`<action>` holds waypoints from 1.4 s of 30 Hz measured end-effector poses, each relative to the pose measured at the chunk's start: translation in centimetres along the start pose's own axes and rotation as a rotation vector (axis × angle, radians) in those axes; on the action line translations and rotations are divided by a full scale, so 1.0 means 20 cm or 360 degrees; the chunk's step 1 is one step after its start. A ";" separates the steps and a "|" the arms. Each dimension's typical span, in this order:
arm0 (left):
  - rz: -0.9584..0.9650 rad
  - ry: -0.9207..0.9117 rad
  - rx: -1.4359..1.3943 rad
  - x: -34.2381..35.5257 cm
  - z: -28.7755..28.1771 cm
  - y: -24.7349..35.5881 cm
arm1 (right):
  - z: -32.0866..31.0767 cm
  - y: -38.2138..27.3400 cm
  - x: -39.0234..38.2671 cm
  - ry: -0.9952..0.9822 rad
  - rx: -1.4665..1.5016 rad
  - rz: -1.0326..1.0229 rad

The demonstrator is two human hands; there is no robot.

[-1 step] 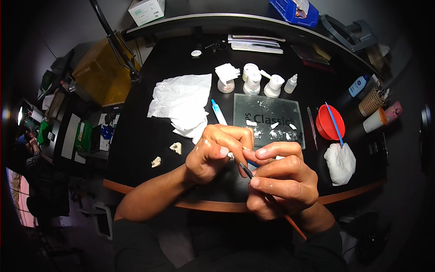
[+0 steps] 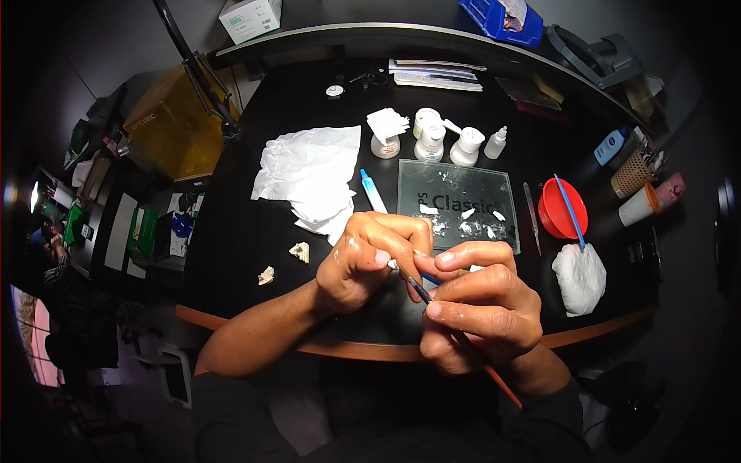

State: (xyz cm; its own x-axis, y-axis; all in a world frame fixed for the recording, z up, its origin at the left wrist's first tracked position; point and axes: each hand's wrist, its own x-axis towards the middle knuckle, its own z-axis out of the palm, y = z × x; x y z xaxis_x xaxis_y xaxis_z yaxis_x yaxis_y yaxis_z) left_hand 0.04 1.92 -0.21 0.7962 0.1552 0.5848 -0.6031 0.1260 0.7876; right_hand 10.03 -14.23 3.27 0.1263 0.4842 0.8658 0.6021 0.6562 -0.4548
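My left hand [image 2: 361, 258] is closed, with a small white tooth-shaped piece [image 2: 393, 264] pinched at the thumb tip. My right hand [image 2: 490, 301] grips a thin brush [image 2: 505, 388] with a reddish-brown handle, its dark ferrule pointing at the white piece. The fingertips of both hands are close together over the table's front part. A bit of something blue [image 2: 430, 278] shows between the hands; its kind is hidden. Just beyond them lies a glass slab [image 2: 417, 179] bearing several white dabs [image 2: 468, 214]. Two cream dental cast pieces [image 2: 299, 251] lie left of my left hand.
White tissue [image 2: 309, 166] and a blue-white tube [image 2: 372, 191] lie left of the slab. Several white jars [image 2: 429, 143] and a dropper bottle [image 2: 496, 143] stand behind it. To the right are a slim metal tool [image 2: 531, 216], a red bowl [image 2: 549, 212], a blue stick [image 2: 570, 208] and a white wad [image 2: 580, 284].
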 end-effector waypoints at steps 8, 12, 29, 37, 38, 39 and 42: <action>-0.0004 -0.0002 -0.0017 0.00 0.00 0.00 | 0.01 0.01 -0.01 0.0022 -0.0017 -0.0016; -0.0006 0.0001 0.0016 0.00 0.00 0.01 | 0.01 0.01 0.00 0.0000 -0.0005 0.0003; -0.0081 0.0015 -0.0057 0.00 0.01 0.01 | 0.00 0.01 0.01 0.0018 -0.0054 -0.0026; -0.0116 0.0009 -0.0045 -0.01 0.01 0.01 | 0.00 0.02 0.00 0.0021 -0.0064 -0.0047; -0.0114 0.0007 -0.0048 -0.01 0.01 0.01 | 0.00 0.02 0.00 0.0021 -0.0062 -0.0047; -0.0110 -0.0001 -0.0036 -0.01 0.01 0.02 | 0.00 0.01 0.00 0.0022 -0.0053 -0.0046; -0.0097 -0.0011 -0.0007 0.00 0.01 0.02 | 0.00 0.01 0.00 0.0017 -0.0026 -0.0031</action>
State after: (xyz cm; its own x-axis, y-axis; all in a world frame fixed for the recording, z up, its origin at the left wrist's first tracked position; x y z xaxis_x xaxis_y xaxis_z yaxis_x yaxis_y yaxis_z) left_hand -0.20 1.85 0.08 0.8318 0.1404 0.5370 -0.5536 0.1395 0.8210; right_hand 10.16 -14.13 3.14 0.1225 0.4651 0.8767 0.6172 0.6561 -0.4343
